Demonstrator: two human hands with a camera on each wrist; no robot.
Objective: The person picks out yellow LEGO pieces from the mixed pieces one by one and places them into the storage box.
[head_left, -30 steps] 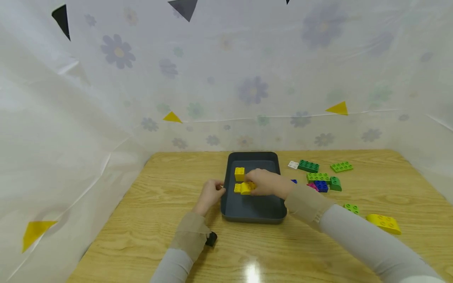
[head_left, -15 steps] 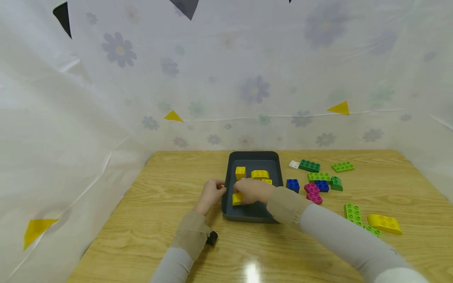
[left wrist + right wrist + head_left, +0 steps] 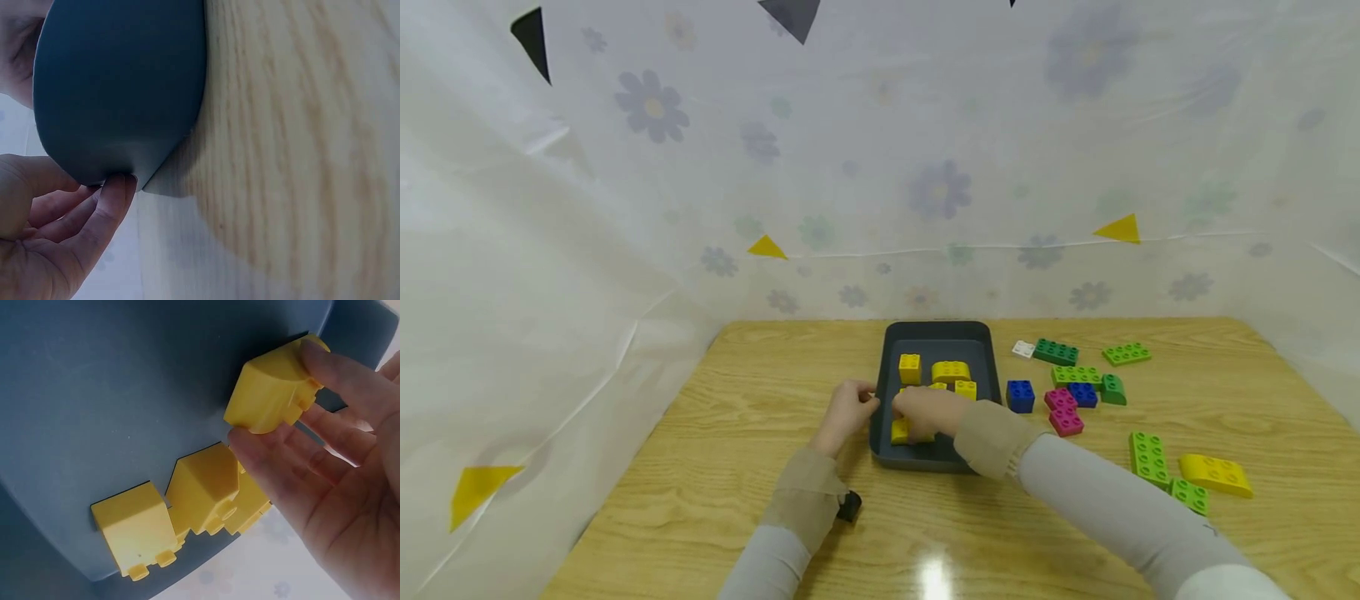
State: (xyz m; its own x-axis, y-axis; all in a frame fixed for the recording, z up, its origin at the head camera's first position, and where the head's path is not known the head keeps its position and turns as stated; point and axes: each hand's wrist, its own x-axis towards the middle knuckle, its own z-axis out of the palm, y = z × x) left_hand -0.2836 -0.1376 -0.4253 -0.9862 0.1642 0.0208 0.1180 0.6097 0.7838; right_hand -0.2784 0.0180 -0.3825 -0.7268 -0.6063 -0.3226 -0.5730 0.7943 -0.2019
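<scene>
The right hand [image 3: 928,408] reaches into a dark grey tray [image 3: 936,462]. In the right wrist view its thumb and a finger pinch a yellow toy brick with a rounded side [image 3: 269,387] close to the tray floor. Several other yellow bricks lie in the tray, including a square one [image 3: 909,367] and a long arched one [image 3: 951,371]. Some are partly hidden by the hand. At the tray's left edge, the left hand [image 3: 848,410] grips the wall near the rim; the left wrist view shows its fingertips [image 3: 119,187] against the tray's outer side.
Right of the tray lie blue [image 3: 1020,396], pink [image 3: 1063,411], dark green [image 3: 1056,351], light green [image 3: 1148,458] and white [image 3: 1023,349] bricks. A long yellow brick [image 3: 1214,475] lies farther right. A small black object [image 3: 849,506] is beside the left wrist.
The right hand has moved left and nearer within the tray with the yellow brick, uncovering other yellow bricks behind it. The left hand stays at the tray's edge.
</scene>
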